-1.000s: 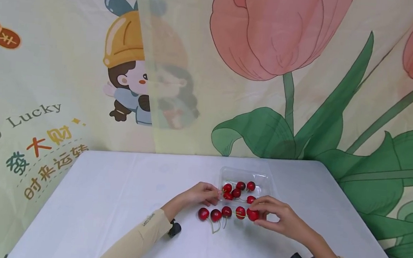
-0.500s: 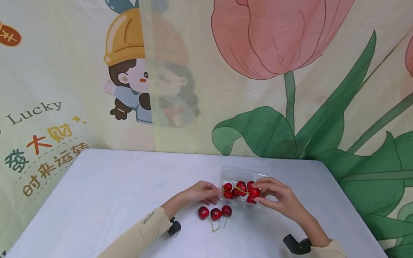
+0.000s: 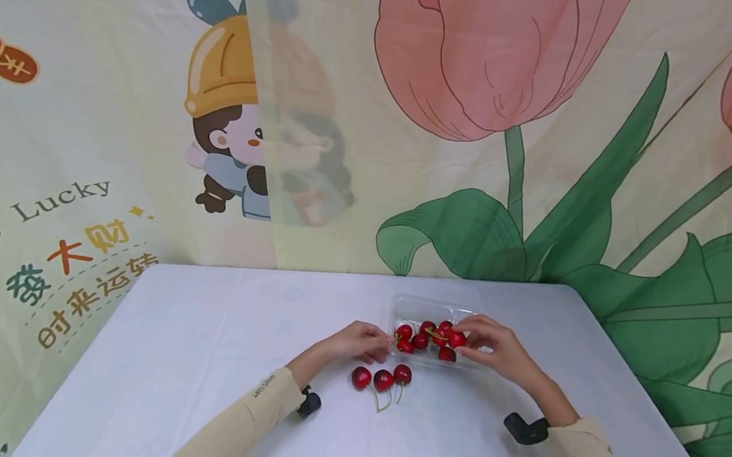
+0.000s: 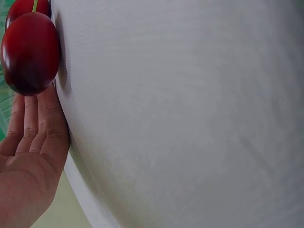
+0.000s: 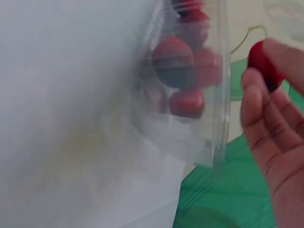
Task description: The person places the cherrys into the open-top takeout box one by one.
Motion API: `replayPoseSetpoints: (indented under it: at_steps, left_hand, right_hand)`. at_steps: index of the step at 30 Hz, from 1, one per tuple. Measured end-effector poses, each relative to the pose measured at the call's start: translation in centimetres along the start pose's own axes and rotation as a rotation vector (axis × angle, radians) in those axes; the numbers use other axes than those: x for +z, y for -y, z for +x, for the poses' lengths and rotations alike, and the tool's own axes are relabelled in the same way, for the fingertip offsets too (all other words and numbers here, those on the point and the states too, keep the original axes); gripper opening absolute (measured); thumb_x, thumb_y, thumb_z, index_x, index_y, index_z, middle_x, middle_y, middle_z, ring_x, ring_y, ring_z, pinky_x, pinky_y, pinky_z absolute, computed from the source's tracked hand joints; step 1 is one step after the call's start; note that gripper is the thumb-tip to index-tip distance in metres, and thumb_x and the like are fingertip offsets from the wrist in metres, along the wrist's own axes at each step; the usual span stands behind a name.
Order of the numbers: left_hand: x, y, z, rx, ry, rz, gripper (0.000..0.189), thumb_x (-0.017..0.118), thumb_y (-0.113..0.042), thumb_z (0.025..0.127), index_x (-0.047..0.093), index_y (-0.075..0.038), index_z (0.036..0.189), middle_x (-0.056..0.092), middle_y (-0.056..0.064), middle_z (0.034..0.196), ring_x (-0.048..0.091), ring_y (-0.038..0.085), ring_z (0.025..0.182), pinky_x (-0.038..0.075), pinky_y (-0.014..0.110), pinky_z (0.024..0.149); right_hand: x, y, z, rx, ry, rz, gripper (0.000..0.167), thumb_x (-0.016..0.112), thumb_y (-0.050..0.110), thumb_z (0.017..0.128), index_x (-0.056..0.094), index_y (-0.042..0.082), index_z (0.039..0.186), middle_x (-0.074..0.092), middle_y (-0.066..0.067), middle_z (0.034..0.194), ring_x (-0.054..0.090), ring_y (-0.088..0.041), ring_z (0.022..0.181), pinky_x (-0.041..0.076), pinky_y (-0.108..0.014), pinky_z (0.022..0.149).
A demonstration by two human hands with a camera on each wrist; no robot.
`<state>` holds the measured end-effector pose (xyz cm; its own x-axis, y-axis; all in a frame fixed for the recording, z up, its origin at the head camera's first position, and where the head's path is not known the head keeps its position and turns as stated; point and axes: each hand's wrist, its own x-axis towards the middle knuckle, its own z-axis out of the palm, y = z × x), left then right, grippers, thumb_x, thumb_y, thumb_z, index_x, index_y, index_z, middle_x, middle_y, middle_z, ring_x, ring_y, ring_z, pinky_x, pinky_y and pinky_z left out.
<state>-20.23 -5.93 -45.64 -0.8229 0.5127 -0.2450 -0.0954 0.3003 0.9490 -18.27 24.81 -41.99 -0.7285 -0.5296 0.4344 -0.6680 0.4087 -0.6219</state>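
Observation:
With thumb and fingers my right hand (image 3: 492,343) pinches a red cherry (image 5: 261,64) just above the right side of a clear plastic box (image 3: 462,309). A thin green stem (image 5: 249,31) trails from that cherry. Several cherries (image 3: 420,341) lie inside the box, seen through its wall in the right wrist view. My left hand (image 3: 358,341) touches the box's left edge, its fingers fairly straight in the left wrist view; the thumb is hidden there. In front of the box, 3 stemmed cherries (image 3: 384,380) rest on the table, one of them close to the left hand.
A white cloth covers the table (image 3: 223,360). Behind it hangs a printed curtain (image 3: 321,147) with tulips and a cartoon child. Black cameras (image 3: 525,429) are strapped on both wrists.
The right hand has carried a pair of cherries from the table in front up over the box. Since half a second ago it has moved only slightly. The left hand stays in place.

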Motion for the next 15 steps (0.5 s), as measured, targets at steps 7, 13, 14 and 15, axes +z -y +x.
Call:
replayPoseSetpoints:
  at_steps: [7,13,14,15]
  left_hand:
    - [-0.1,-0.3,-0.1,-0.001,-0.001,0.009,0.035,0.057,-0.026,0.100,0.065,0.006,0.111,0.071,0.018,0.103,0.070,0.022,0.088,0.060,0.033,0.076]
    - [0.0,-0.2,0.0,-0.007,0.001,0.004,0.035,0.057,-0.026,0.100,0.065,0.006,0.111,0.071,0.018,0.103,0.070,0.022,0.089,0.060,0.033,0.077]
    - [0.0,-0.1,0.0,-0.009,0.001,0.004,0.035,0.057,-0.026,0.100,0.065,0.006,0.111,0.071,0.018,0.102,0.070,0.022,0.088,0.060,0.033,0.077]
    - [0.0,-0.1,0.0,-0.013,0.000,0.004,0.035,0.057,-0.026,0.100,0.065,0.006,0.111,0.072,0.017,0.102,0.070,0.022,0.087,0.059,0.033,0.077]
  right_hand:
    - [1.0,0.4,0.5,0.100,0.080,-0.061,0.033,0.079,0.003,0.079,0.068,0.000,0.110,0.063,-0.012,0.099,0.060,-0.007,0.073,0.057,-0.021,0.065]
    - [1.6,0.8,1.4,0.205,0.152,-0.095,0.031,0.078,0.004,0.080,0.068,0.000,0.110,0.062,-0.014,0.102,0.057,-0.010,0.074,0.055,-0.020,0.065]
    - [1.7,0.8,1.5,0.220,0.160,-0.096,0.031,0.078,0.004,0.080,0.068,0.000,0.110,0.062,-0.014,0.102,0.057,-0.010,0.074,0.055,-0.020,0.065]
    - [1.9,0.8,1.6,0.234,0.168,-0.095,0.031,0.078,0.003,0.080,0.068,0.000,0.110,0.061,-0.013,0.102,0.057,-0.011,0.074,0.055,-0.020,0.065]
